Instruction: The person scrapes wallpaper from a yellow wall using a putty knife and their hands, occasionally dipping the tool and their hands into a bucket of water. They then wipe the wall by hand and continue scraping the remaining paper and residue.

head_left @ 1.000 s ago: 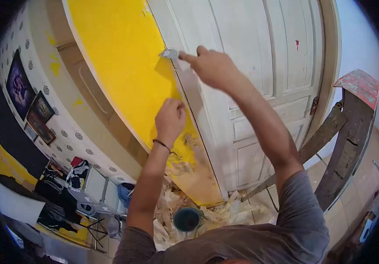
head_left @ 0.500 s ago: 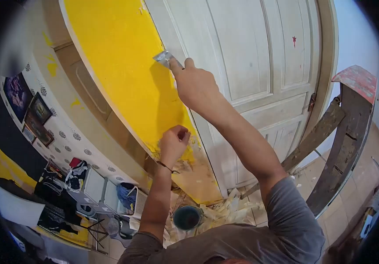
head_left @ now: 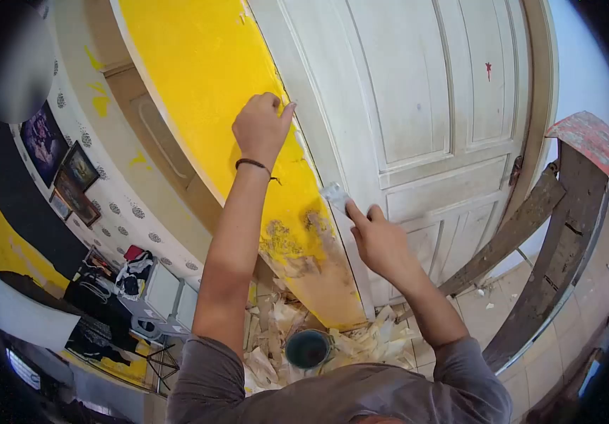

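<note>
Scraper (head_left: 334, 196): at the yellow wall's right edge, below mid-height; contact not determinable.
Long axis: slanted, blade pointing up-left toward the yellow wall (head_left: 198, 78), handle end in the fist.
Right hand (head_left: 381, 244): closed round the scraper, index finger along it.
Left hand (head_left: 258, 128): fingers curled, higher along the same edge; cannot tell whether it grips anything.

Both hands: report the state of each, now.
Left hand: fingers partly curled, over the yellow wall; whether its grip holds anything cannot be told.
Right hand: closed, holding a flat metal scraper.
</note>
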`<state>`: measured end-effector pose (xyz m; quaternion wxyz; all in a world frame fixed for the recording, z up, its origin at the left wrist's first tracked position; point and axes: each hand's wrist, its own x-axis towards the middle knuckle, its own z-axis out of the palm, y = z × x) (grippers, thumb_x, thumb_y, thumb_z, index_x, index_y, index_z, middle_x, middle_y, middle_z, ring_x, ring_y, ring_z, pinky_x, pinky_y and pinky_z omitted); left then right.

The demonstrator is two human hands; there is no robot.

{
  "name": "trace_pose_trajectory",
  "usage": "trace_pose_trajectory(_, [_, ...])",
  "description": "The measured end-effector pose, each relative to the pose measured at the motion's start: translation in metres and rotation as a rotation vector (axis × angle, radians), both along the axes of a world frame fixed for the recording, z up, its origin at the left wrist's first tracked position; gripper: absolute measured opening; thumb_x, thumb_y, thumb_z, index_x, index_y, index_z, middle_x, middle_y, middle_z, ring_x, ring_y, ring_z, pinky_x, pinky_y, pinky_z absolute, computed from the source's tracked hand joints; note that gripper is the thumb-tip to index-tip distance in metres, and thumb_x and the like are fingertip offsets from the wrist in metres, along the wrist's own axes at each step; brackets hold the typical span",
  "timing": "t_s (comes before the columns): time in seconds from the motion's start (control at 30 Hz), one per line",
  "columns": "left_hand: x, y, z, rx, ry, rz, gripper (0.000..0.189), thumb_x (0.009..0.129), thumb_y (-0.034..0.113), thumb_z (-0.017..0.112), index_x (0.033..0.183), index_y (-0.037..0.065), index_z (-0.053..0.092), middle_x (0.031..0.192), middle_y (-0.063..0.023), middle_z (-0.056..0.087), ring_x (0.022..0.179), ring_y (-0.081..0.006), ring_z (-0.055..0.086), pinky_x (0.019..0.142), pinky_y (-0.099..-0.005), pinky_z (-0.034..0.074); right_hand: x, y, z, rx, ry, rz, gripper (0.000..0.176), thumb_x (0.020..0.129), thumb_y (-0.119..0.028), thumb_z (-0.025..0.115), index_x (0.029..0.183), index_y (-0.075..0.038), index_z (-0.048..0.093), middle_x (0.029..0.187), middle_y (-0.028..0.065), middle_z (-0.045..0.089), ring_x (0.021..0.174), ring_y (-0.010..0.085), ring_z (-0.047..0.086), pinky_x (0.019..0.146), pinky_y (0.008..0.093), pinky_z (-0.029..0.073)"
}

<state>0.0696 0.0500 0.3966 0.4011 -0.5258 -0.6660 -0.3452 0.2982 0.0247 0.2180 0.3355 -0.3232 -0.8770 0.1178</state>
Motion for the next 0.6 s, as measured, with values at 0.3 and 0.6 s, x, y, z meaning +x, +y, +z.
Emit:
trace_pose_trajectory(0.3, [0.016, 0.018, 0.007, -0.115, -0.057, 0.191, 0.022, 0.086, 0.029, 0.066, 0.085, 0.008, 0.073, 0.085, -0.012, 0.073, 0.082, -0.0338, 0.07, 0.072, -0.0451, 0.055, 0.012, 0.013, -0.006, 0.04, 0.058, -0.048, 0.048, 0.097, -0.021, 0.057, 0.143, -0.013, 0.048, 0.099, 0.0202, 0.055, 0.075, 0.0395, 0.065, 0.064, 0.0495, 0.054])
trace_pose_trajectory(0.6, [0.0, 0.009, -0.152, -0.137, 0.345, -0.03, 0.064, 0.079, 0.024, 0.071, 0.134, -0.002, 0.052, 0.146, -0.027, 0.039, 0.14, -0.0434, 0.033, 0.111, -0.0531, 0.033, -0.095, 0.067, 0.173, 0.361, 0.494, 0.105, 0.047, 0.098, -0.023, 0.051, 0.144, -0.011, 0.046, 0.104, 0.0212, 0.056, 0.082, 0.0405, 0.066, 0.072, 0.0493, 0.055])
